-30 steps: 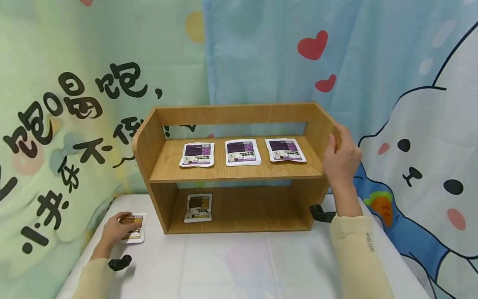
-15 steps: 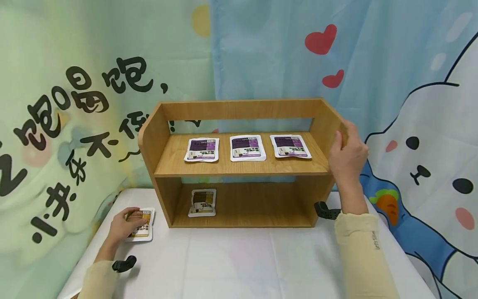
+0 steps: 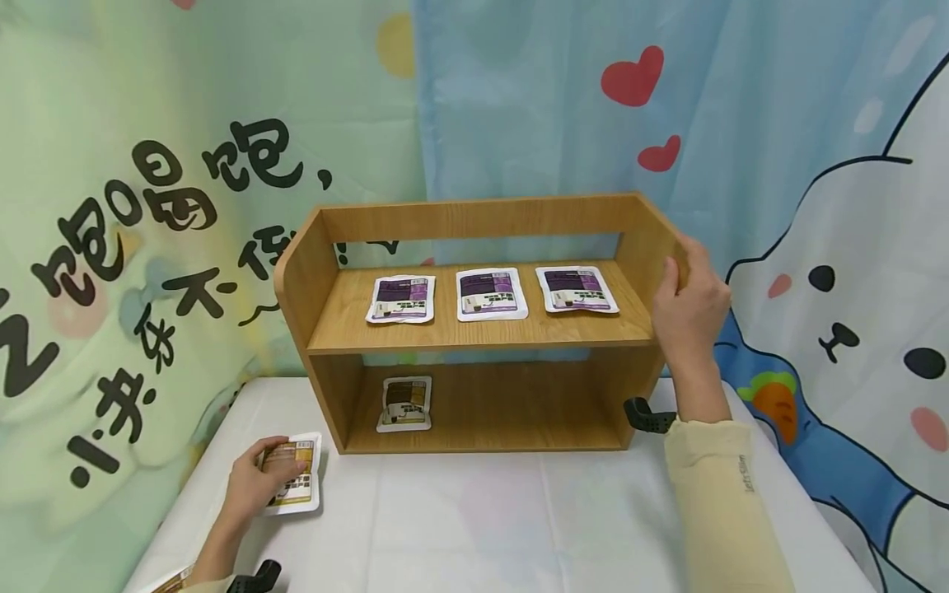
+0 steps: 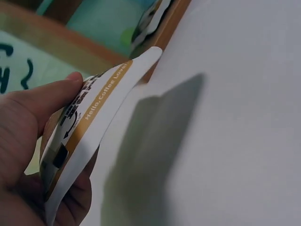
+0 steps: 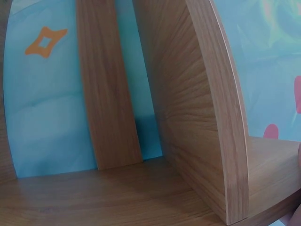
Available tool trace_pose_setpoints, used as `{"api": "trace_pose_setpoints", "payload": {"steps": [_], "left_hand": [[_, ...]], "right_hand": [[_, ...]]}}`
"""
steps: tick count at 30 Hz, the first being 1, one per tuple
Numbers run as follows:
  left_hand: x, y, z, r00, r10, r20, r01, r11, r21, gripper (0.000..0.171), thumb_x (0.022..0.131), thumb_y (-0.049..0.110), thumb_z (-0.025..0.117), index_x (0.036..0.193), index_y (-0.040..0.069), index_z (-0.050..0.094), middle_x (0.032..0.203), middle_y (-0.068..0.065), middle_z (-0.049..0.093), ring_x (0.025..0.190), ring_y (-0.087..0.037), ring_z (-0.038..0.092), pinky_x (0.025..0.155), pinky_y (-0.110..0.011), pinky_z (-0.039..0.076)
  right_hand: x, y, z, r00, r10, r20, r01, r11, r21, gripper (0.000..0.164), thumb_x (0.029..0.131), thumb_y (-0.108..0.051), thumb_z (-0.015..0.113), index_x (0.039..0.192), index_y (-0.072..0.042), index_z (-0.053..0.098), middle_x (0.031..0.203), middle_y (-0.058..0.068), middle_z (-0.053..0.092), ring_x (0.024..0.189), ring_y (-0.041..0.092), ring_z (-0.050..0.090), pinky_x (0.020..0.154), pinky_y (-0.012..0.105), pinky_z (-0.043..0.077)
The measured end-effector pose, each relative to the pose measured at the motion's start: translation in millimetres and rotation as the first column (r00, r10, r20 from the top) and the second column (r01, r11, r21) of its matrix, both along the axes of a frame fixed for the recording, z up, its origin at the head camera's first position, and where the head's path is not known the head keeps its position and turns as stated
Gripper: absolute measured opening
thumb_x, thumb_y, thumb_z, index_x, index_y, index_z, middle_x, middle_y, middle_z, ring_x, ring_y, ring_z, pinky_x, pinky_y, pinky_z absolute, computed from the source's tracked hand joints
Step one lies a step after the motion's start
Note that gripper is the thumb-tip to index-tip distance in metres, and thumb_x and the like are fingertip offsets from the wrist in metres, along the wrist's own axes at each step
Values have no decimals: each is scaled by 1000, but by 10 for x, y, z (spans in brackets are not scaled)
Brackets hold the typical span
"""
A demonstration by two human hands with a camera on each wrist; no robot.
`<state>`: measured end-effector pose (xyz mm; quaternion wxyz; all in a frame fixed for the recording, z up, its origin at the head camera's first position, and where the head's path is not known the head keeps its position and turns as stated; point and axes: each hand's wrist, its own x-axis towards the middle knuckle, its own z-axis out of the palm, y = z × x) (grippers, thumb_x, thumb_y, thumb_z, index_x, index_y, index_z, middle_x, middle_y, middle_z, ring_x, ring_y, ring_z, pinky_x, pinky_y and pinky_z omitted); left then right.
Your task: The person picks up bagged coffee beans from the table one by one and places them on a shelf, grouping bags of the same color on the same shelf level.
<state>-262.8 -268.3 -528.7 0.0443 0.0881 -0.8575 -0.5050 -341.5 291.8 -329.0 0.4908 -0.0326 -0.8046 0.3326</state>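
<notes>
My left hand [image 3: 248, 490] pinches a white coffee sachet with a yellow-brown label [image 3: 300, 476], left of the shelf. In the left wrist view the sachet [image 4: 96, 113] is tilted above the white cloth, thumb on its printed face and fingers behind, its shadow beside it. My right hand [image 3: 691, 317] grips the right side panel of the two-tier wooden shelf [image 3: 482, 216]. Three purple-labelled sachets, left [image 3: 401, 299], middle [image 3: 492, 294] and right [image 3: 577, 289], lie in a row on the upper tier. One brown-labelled sachet [image 3: 406, 403] lies at the left of the lower tier.
The shelf stands on a white-covered table [image 3: 460, 527]. Behind it hang a green curtain with black lettering and a blue curtain [image 3: 519, 99] with a rabbit figure. Part of a brown-and-white item [image 3: 172, 581] shows beside the left sleeve.
My left hand has drawn the sachet slightly nearer and to the right, lifting it off the cloth. The right hand keeps its grip on the shelf; the head view has shifted a little.
</notes>
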Motion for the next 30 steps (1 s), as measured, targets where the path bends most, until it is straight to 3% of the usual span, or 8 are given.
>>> {"api": "trace_pose_setpoints", "payload": {"steps": [9,13,18,27,30], "left_hand": [[223,368,-24,1000,11,-22,-9,997,72,59,75,16,85,126,3,59,136,-24,50,127,-35,40,104,-50,29],[247,544,-73,1000,0,-25,2,996,88,58,74,17,86,125,5,60,135,-23,51,130,-36,39,105,-51,29],[189,768,-146,996,-38,-80,47,993,106,54,73,14,86,121,6,63,134,-20,53,131,-37,39,105,-53,29],[-38,1256,-251,972,-127,-199,146,986,84,51,72,16,87,118,8,66,122,-14,61,106,-29,55,87,-41,42],[-97,1395,-267,965,-154,-213,178,979,97,51,73,17,87,118,7,66,122,-13,61,106,-27,56,89,-41,42]], "right_hand": [[-7,2,31,1000,3,2,-3,1000,6,34,102,-24,50,135,-16,55,124,14,64,106,35,63,82,50,52],[-9,-12,1,1000,3,3,-3,1000,12,34,102,-23,50,134,-15,55,123,14,64,104,36,64,81,50,52],[-23,-33,-11,1000,7,5,-7,1000,14,34,102,-25,50,134,-16,55,122,15,64,104,36,64,81,50,52],[-14,-5,12,1000,15,-7,-15,1000,6,34,102,-25,50,135,-18,56,123,11,65,105,33,64,83,49,52],[-4,6,13,1000,10,-4,-10,1000,2,34,102,-25,50,135,-18,56,123,11,65,105,34,64,82,49,52]]}}
